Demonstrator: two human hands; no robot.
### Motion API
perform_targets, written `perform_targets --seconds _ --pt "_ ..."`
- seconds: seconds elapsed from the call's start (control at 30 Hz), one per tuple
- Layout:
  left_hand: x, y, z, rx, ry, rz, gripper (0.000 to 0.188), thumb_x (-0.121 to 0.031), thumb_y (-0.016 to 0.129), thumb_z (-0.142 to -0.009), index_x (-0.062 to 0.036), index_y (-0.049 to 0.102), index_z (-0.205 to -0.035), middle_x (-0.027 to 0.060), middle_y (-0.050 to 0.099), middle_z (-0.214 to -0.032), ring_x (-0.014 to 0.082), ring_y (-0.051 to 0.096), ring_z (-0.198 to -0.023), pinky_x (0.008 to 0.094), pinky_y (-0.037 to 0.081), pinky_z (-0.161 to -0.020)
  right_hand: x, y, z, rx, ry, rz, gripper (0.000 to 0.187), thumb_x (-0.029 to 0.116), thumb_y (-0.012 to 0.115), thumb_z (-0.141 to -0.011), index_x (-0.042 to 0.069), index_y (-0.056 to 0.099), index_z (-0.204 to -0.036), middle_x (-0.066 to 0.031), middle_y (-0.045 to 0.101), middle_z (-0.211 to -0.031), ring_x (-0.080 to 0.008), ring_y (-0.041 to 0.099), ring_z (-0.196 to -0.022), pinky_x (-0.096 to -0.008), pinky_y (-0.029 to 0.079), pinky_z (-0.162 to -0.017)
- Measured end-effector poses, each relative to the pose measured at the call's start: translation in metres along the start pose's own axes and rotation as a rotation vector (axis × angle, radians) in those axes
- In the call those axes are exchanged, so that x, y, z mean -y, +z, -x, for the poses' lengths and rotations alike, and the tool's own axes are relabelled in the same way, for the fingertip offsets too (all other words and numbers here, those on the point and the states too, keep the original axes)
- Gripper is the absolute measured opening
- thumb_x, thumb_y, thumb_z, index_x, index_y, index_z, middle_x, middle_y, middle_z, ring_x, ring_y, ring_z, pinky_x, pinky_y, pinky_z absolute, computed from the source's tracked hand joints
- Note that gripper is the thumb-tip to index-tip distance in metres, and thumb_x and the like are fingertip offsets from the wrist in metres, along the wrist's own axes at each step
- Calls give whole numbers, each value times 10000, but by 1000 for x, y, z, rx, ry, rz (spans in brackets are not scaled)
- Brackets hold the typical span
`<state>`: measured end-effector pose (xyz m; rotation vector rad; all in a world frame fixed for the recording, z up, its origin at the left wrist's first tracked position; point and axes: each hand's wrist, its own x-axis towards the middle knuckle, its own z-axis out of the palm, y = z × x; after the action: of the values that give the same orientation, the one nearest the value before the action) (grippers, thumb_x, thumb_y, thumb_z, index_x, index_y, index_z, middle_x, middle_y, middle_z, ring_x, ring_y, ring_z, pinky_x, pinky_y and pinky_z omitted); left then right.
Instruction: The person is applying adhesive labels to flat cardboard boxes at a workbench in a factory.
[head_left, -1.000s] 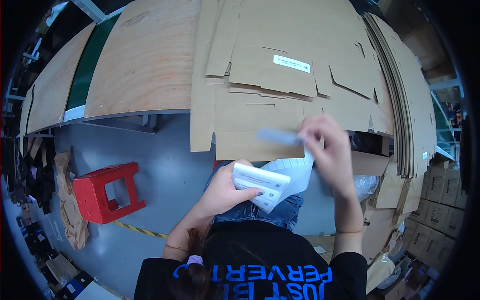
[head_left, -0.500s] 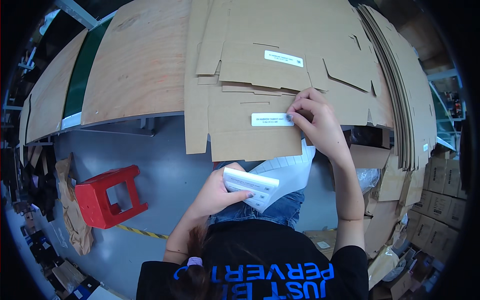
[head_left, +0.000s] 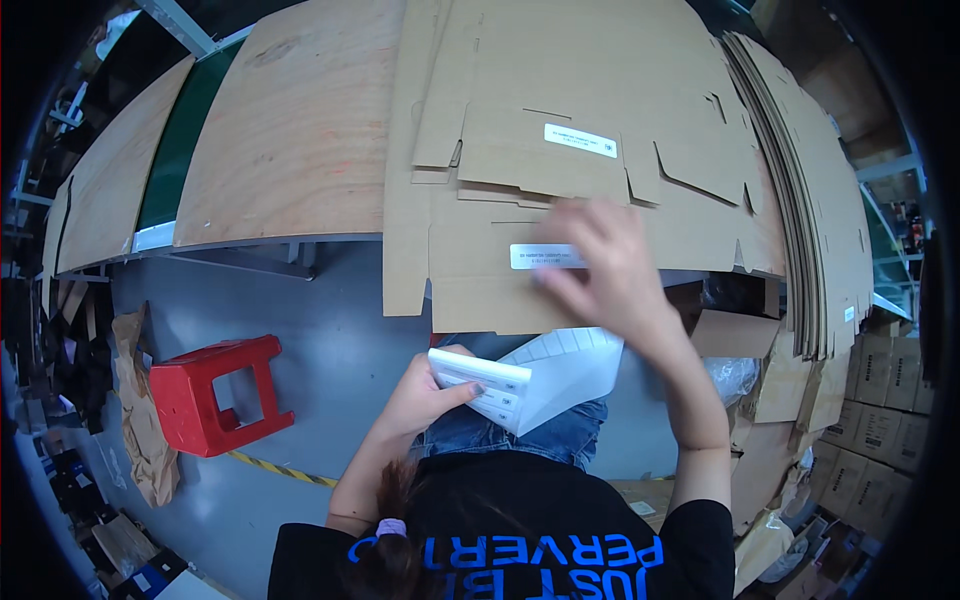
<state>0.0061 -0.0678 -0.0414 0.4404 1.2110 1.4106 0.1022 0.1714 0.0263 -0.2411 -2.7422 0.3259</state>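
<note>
My left hand [head_left: 408, 398] grips a folded strip of white labels [head_left: 482, 382], its thumb across the front. A loose length of pale backing paper [head_left: 580, 372] trails from it to the right, over my lap. Smeared by motion, my right hand [head_left: 612, 272] passes over a white label [head_left: 532, 257] on the near flap of a flat cardboard box [head_left: 500, 306]. It covers that label's right end, and whether it touches the label cannot be made out. A second flat box [head_left: 560, 60] lies farther back, bearing a similar white label [head_left: 580, 140].
The flat boxes overhang the front edge of a wooden table [head_left: 300, 130]. A stack of flattened cardboard [head_left: 800, 190] stands at the right. On the floor at left are a red stool [head_left: 215, 395] and crumpled brown paper [head_left: 145, 410]. Cartons [head_left: 875, 430] are piled far right.
My right hand's thumb and finger were at the label's right end; now the hand is blurred and covers more of that end. The left hand still holds the label strip, a little farther left.
</note>
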Motion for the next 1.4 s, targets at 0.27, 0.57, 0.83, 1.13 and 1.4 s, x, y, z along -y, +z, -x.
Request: perform_targets --seconds 0.27,0.57,0.83,1.13,1.4 --pt "15 -10 0 -54 341 366 214 11 671 -740 -4 604 -942 218 490 -1237 274 595 -990 279 497 -788 -49 8 -39 -49 -136 415 440 295 618 -835 197 498 -1247 -117 517 -1150 -266 558 -985 -382 463 -837" --pt "-5 -14 -12 187 468 612 254 54 684 -672 14 656 -922 236 478 -1280 253 615 -974 237 473 -757 -60 -11 -47 -268 -489 560 460 117 579 -848 263 499 -1277 -114 593 -1053 -209 649 -859 -289 565 -701" --pt "-3 10 -13 137 400 669 258 24 691 -725 -17 579 -954 126 577 -816 242 560 -821 302 436 -737 12 -31 -1 -68 -549 493 352 111 592 -861 209 550 -1197 -179 633 -1023 -300 645 -919 -362 550 -732" --pt "-8 13 -19 264 537 605 256 -3 677 -756 -34 592 -995 134 594 -893 222 564 -798 277 431 -703 46 -26 12 0 -247 281 328 86 584 -820 75 576 -1148 -155 582 -1100 -283 566 -1016 -362 454 -819" --pt "-28 13 -20 201 393 239 310 6 628 -785 -41 589 -1089 157 609 -1100 172 589 -857 254 453 -752 17 -22 -13 -175 -154 345 352 60 567 -779 7 579 -1127 -116 551 -1074 -253 522 -982 -368 395 -867"
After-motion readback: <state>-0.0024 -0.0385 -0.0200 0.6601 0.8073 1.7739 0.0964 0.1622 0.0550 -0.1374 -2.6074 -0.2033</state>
